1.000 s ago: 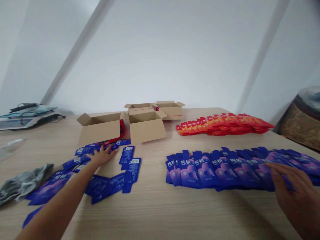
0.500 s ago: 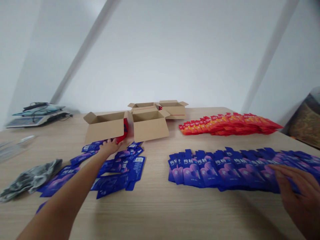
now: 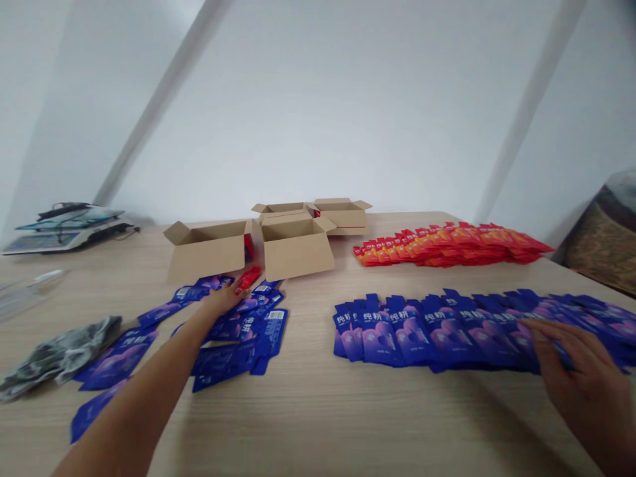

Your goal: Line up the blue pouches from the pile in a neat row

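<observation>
My left hand (image 3: 224,298) is stretched out at the left, its fingers closed on a small red packet (image 3: 248,280) just in front of the cardboard boxes. Below and around it lie scattered blue packets (image 3: 268,341). On the right, my right hand (image 3: 571,364) rests at the front edge of a long overlapping row of blue packets (image 3: 432,331); thumb and fingers come together over one edge, and what they grip, if anything, is hidden. Behind that row lies a heap of red packets (image 3: 447,245).
Open cardboard boxes (image 3: 298,257) stand at the back middle, one more (image 3: 206,262) to their left. A grey cloth (image 3: 62,351) lies at the left, a scale (image 3: 59,238) behind it. A patterned bag (image 3: 606,238) is at the far right.
The red packet has come out from beside the left box, with my left hand on it, and now lies nearer. My right hand has shifted slightly left along the blue row.
</observation>
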`<action>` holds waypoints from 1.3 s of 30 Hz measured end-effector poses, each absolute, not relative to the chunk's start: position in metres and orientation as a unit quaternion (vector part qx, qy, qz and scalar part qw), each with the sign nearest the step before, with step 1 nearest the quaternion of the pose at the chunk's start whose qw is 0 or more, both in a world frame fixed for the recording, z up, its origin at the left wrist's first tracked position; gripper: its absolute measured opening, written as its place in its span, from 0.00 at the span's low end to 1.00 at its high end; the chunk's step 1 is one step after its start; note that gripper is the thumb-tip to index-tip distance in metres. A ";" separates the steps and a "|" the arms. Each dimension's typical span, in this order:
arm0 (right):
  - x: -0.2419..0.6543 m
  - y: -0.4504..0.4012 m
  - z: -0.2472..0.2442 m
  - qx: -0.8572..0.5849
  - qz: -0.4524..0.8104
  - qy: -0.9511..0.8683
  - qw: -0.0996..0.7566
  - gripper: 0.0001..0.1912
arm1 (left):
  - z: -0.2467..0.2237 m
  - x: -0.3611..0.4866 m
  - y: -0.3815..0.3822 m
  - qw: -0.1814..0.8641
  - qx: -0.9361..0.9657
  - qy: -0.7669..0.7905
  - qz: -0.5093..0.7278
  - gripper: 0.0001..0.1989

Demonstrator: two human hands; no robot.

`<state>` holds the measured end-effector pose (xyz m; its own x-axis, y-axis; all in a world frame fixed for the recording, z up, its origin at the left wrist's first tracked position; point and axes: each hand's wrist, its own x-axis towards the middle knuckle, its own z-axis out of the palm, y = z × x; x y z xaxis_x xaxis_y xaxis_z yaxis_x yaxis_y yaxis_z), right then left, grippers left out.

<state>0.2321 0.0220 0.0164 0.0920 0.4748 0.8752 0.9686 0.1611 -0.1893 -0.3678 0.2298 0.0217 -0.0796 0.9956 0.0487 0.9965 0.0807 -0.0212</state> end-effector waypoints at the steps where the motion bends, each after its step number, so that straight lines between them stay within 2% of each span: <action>1: 0.232 0.022 0.017 -0.582 -0.277 -0.616 0.452 0.13 | 0.023 -0.361 0.222 0.020 -0.683 -0.730 0.002 0.28; 12: 0.233 0.012 0.025 -0.517 -0.264 -0.620 0.528 0.11 | 0.048 -0.292 0.123 0.028 -0.736 -0.675 0.046 0.17; 14: 0.228 0.008 0.030 -0.506 -0.246 -0.623 0.544 0.10 | 0.063 -0.283 0.103 0.057 -0.726 -0.684 0.028 0.17; 16: 0.217 0.003 0.036 -0.492 -0.213 -0.632 0.559 0.10 | 0.078 -0.267 0.084 0.061 -0.720 -0.690 -0.050 0.17; 18: 0.198 -0.001 0.042 -0.482 -0.149 -0.653 0.565 0.11 | 0.091 -0.240 0.067 -0.012 -0.726 -0.661 -0.192 0.19; 20: 0.172 -0.004 0.047 -0.479 -0.041 -0.681 0.552 0.12 | 0.097 -0.201 0.052 -0.160 -0.724 -0.590 -0.320 0.23; 21: 0.157 -0.004 0.048 -0.479 0.030 -0.694 0.536 0.12 | 0.097 -0.178 0.047 -0.216 -0.711 -0.564 -0.361 0.23; 24: 0.117 0.000 0.049 -0.469 0.248 -0.692 0.489 0.17 | 0.089 -0.107 0.036 -0.297 -0.689 -0.492 -0.442 0.22; 26: 0.099 0.008 0.047 -0.454 0.345 -0.664 0.483 0.18 | 0.080 -0.064 0.034 -0.358 -0.674 -0.439 -0.474 0.20; 28: 0.092 0.016 0.045 -0.442 0.380 -0.611 0.536 0.19 | 0.072 -0.031 0.035 -0.434 -0.659 -0.377 -0.486 0.19; 32: 0.100 0.026 0.042 -0.422 0.358 -0.522 0.649 0.18 | 0.062 -0.001 0.041 -0.527 -0.654 -0.267 -0.473 0.17; 35: 0.111 0.026 0.041 -0.417 0.385 -0.526 0.633 0.20 | 0.057 -0.001 0.044 -0.541 -0.654 -0.253 -0.463 0.17; 39: 0.124 0.026 0.046 -0.454 0.402 -0.569 0.556 0.23 | 0.049 -0.008 0.044 -0.569 -0.619 -0.291 -0.456 0.17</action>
